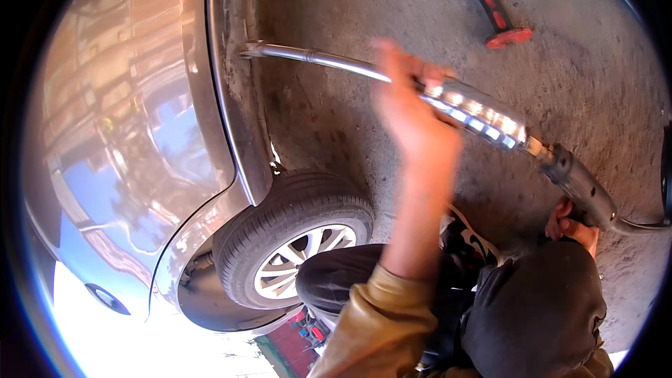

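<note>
Clamping metal rod tool [336, 61]: left hand [418, 106] round ribbed sleeve [483, 115], right hand [580, 232] round rear handle [584, 187]; probably heavy, stiff; best held there.

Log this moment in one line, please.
left hand: grips tool | right hand: by black handle, grip unclear | tip: at car sill, contact unclear | nearby: wheel; red-black handle on floor
</note>
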`<state>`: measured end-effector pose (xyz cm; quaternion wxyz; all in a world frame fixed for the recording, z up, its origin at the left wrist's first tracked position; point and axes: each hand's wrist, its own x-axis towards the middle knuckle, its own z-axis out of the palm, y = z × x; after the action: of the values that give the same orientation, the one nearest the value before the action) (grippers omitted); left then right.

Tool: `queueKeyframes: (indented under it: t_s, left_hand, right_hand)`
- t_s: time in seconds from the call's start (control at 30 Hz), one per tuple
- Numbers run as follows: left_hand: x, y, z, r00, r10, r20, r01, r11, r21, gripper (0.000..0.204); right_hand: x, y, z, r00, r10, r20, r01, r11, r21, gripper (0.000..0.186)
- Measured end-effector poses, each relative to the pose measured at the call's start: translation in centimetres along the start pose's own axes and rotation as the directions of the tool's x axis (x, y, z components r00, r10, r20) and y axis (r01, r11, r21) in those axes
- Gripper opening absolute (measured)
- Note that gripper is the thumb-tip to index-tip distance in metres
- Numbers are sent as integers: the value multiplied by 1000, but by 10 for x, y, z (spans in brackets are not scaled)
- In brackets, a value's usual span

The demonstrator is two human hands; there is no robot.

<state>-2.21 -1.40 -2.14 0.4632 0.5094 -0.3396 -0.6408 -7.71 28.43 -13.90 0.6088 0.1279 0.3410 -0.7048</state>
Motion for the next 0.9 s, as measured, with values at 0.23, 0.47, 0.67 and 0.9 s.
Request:
queueKeyframes:
  t_s: [0.23, 0.47, 0.67, 0.9]
  left_hand:
    - [-15, -8, -1, 990, -88, 110, 106, 979, -172, 36]
    - [-19, -1, 10, 998, -59, 35, 63, 987, -147, 44]
    - [-5, -16, -10, 655, 250, 713, 464, 612, -640, 39]
    - [-38, -18, 11, 950, -70, 303, 185, 910, -372, 43]
  right_hand:
    - [8, 5, 1, 999, -31, 35, 32, 999, -36, 29]
    - [1, -5, 9, 993, -103, -51, 88, 965, -249, 29]
    - [-1, -7, 12, 994, -104, -27, 97, 974, -205, 28]
    - [-5, -5, 11, 997, -71, -16, 69, 990, -122, 27]
